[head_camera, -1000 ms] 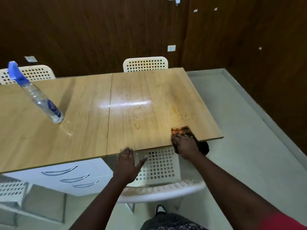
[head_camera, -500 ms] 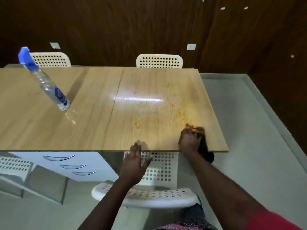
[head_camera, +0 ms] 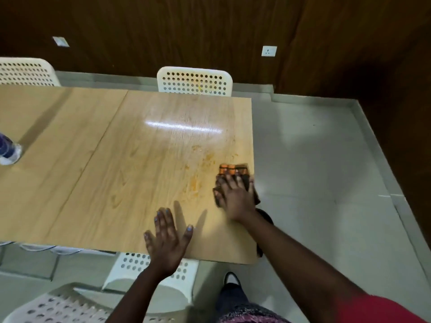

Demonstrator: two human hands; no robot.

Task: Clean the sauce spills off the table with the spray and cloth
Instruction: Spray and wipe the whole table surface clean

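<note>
Orange sauce smears (head_camera: 200, 173) streak the right part of the wooden table (head_camera: 130, 159). My right hand (head_camera: 235, 197) presses flat, fingers spread, on a dark cloth with an orange edge (head_camera: 233, 169) close to the table's right edge, just right of the smears. My left hand (head_camera: 166, 238) lies flat on the table near its front edge, fingers spread, holding nothing. The spray bottle (head_camera: 8, 149) stands at the far left, cut off by the frame so only its lower part shows.
A white perforated chair (head_camera: 194, 81) stands at the far side of the table, another (head_camera: 25, 72) at the far left. A third chair (head_camera: 149, 271) sits under the front edge below me. Grey floor (head_camera: 314, 171) lies to the right, dark wood walls behind.
My right hand has pushed the cloth away from the front edge, further onto the table. My left hand has come up from below the edge onto the tabletop. The view has shifted right.
</note>
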